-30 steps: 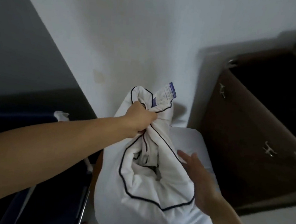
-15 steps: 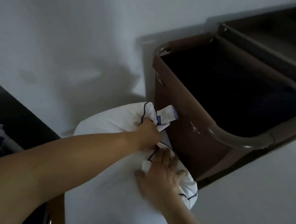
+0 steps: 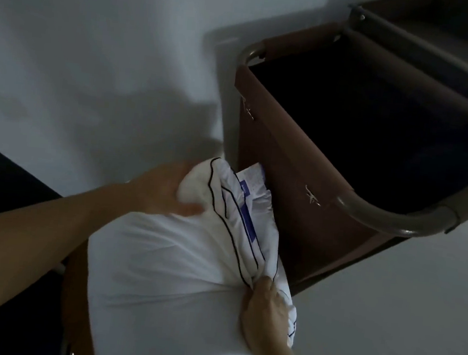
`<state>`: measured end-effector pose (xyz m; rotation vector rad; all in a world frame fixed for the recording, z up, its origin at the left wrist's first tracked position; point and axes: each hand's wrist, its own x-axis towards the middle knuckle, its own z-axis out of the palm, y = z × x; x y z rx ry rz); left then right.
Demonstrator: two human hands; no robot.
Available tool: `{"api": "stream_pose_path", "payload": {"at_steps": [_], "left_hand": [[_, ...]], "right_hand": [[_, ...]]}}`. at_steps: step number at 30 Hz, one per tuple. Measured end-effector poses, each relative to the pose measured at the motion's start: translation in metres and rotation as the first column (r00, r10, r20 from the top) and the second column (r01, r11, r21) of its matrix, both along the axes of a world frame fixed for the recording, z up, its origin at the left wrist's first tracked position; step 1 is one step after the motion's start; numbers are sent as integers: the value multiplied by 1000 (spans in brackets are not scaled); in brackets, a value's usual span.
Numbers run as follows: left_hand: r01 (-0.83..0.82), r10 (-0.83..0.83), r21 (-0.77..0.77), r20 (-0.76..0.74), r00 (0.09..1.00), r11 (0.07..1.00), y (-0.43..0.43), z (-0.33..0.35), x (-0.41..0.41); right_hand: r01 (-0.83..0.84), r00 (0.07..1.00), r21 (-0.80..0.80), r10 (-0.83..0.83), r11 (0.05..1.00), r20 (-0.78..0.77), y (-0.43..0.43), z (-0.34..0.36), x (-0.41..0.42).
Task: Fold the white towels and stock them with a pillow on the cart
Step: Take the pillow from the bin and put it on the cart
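Head view: left hand [image 3: 166, 188] cups plump white pillow [image 3: 166, 271]; right hand [image 3: 265, 315] fingers pinch its black-piped edge.

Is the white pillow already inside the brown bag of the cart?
No. The pillow lies outside the brown bag, against its side wall, held by both hands.

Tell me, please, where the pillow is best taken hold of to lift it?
Probably at both ends of the pillow: left hand cupping the far top corner, right hand pinching the bunched, piped opening on the near right. The middle is plump and smooth, offering nothing to grip.
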<state>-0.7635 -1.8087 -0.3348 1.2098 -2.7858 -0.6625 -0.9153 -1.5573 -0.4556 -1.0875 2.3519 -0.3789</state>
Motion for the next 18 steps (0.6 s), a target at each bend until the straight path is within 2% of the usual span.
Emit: {"api": "stream_pose_path", "payload": {"at_steps": [1,2,5,7,10,14,15,16,18], "left_hand": [[22,-24,49,29,999,999,-6,-3,-4],[12,-12,28,31,999,1000,-11,-6,-13],[-91,89,-103,-21,996,991,-26,-29,-60],[-91,96,-167,21,995,982,-30,-56,-89],[16,26,-282,147,989,959,-26,-100,-115],[120,-44,-420,187,981,900,-10,-132,-130],[120,-39,-431,192,981,894,-8,-132,-133],[105,-21,-420,199,980,901,-10,-131,-134],[52,31,-352,226,974,935,-19,-128,-132]], "right_hand": [[69,997,38,-70,997,31,3,-2,-3],[122,990,48,-125,991,67,7,-9,-7],[234,957,6,-231,972,173,12,-29,-18],[296,926,31,-295,955,237,12,-39,-26],[274,922,100,-291,956,256,15,-57,-42],[106,982,285,-146,953,123,5,-45,-50],[110,989,273,-132,956,65,-3,-37,-49],[126,992,174,-126,977,-12,-13,-25,-46],[31,987,-208,-63,978,-149,-31,-2,-30]]}}
